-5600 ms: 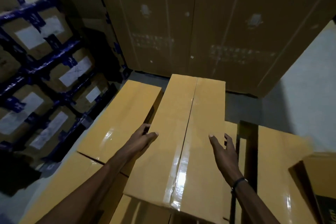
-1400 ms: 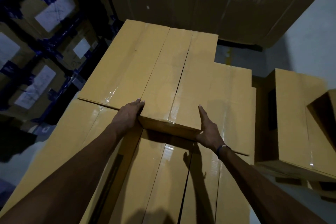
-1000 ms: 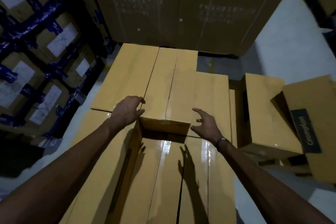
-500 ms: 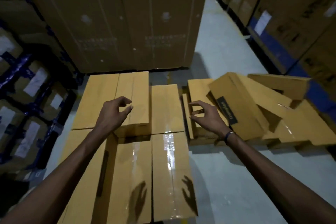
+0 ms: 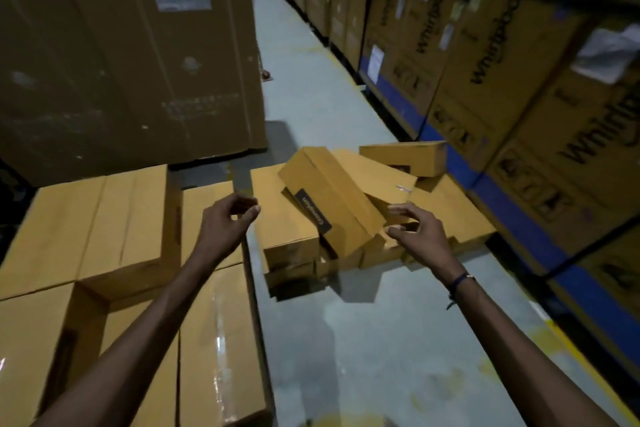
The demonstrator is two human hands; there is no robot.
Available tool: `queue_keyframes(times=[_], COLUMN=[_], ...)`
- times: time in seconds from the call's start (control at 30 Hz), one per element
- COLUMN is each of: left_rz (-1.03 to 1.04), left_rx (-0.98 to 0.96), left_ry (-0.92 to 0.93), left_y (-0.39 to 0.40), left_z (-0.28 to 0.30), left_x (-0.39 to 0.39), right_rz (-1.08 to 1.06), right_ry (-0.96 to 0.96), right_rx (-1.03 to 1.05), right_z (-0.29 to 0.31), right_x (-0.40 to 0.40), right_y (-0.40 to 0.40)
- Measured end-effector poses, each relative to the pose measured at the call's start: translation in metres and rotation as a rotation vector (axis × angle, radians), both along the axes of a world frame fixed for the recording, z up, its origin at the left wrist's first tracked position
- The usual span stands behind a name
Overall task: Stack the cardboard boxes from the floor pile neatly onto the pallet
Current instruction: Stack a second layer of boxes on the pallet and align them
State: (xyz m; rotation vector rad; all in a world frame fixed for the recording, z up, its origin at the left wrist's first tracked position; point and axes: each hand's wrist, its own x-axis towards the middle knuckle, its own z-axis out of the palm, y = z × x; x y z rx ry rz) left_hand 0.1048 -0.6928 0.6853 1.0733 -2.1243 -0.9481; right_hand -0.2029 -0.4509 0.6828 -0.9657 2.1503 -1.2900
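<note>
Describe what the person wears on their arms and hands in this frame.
Both forearms are bare, with no sleeves or gloves in view. The right hand has a thin dark band around its wrist, with a short loose end hanging off it. The left hand and its wrist carry nothing.

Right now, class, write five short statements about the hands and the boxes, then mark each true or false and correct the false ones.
1. The left hand holds a box. False: it holds nothing, fingers loosely curled.
2. The right hand reaches toward the floor pile, empty. True.
3. The top box of the pile lies tilted. True.
4. The stacked boxes are to the right of the pile. False: they are on its left.
5. A dark printed strip runs along the tilted box's side. True.
</note>
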Motion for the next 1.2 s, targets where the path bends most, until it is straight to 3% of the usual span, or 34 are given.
queue_keyframes(times=[0.17,0.37,0.9,1.2], left_rz=[-0.056,-0.020,0.191,0.318], left_rx=[0.086,0.165,0.328,0.443], left_ry=[0.063,0.109,0.082,0.008], left_y=[0.036,0.021,-0.137,-0.182], left_z=[0.012,0.003,-0.098,-0.135], left_x=[-0.090,-0.156,-0.344,-0.419], right_rz=[-0.079,-0.081,0.021,0.043], right_ry=[-0.026,-0.079,-0.118,-0.226], right_rx=[-0.026,-0.023,0.157,0.295], right_z=[0.014,0.001,-0.065,-0.118], right_x=[-0.054,-0.099,-0.294,-0.386], right_y=[0.033,0.017,-0.214,-0.290])
